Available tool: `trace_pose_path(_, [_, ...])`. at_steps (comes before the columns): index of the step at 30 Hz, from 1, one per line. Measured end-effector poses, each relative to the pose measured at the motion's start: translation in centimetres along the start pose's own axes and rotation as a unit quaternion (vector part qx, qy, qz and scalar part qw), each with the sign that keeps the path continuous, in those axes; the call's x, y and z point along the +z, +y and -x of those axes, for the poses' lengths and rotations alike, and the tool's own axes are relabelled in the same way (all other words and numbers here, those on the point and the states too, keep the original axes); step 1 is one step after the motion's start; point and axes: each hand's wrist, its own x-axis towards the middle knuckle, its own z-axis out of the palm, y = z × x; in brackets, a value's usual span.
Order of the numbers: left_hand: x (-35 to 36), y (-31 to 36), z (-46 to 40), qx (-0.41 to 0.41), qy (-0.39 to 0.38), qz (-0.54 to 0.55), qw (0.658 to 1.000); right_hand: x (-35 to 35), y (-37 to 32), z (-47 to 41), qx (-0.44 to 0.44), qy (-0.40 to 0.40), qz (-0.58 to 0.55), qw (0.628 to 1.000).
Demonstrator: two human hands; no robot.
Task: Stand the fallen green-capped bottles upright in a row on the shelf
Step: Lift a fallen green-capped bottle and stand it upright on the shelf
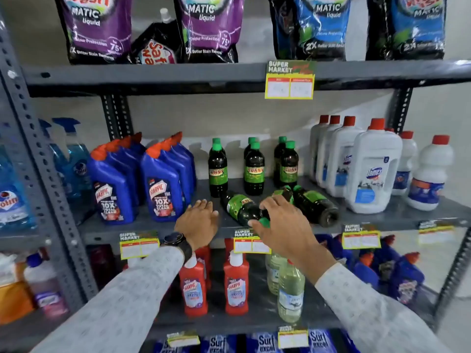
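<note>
While upright bottles (217, 167) stand at the shelf (382, 217) back, two or three lie fallen in front, unrighted: right hand (283, 222) fingers close round the nearest fallen bottle (242, 206) at its cap; left hand (197, 222) open, empty.

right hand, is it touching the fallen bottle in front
Touching. The head view shows the right hand draped over the neck of the fallen bottle, fingertips wrapped around it just behind the green cap. The left hand is apart from it.
</note>
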Motion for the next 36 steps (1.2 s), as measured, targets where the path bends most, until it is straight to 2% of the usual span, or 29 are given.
trace_pose_path(5, [0.8,-0.4,-1.0,-0.015,-0.045,-0.025,0.999,1.1,0.0,0.8,0.089,-0.019,-0.036,0.995])
trace_pose_path(11, [1.9,-0.7,-0.5,-0.024,-0.034,-0.021,0.999,2.9,0.3,0.2,0.153,0.043,-0.148,0.976])
trace_pose_path(16, [1.8,-0.8,-0.8,-0.021,-0.061,-0.011,0.998,0.0,-0.4,-4.1,0.118,0.102,-0.141,0.978])
trace_pose_path(24, [2.5,-1.1,-0.9,-0.022,-0.045,-0.016,0.999,-5.4,-4.0,-15.1,0.039,0.021,-0.055,0.997])
trace_pose_path(36, [2.8,-1.1,-0.5,-0.009,-0.013,-0.03,0.999,-1.9,-5.8,-20.9,0.035,-0.054,-0.033,0.997])
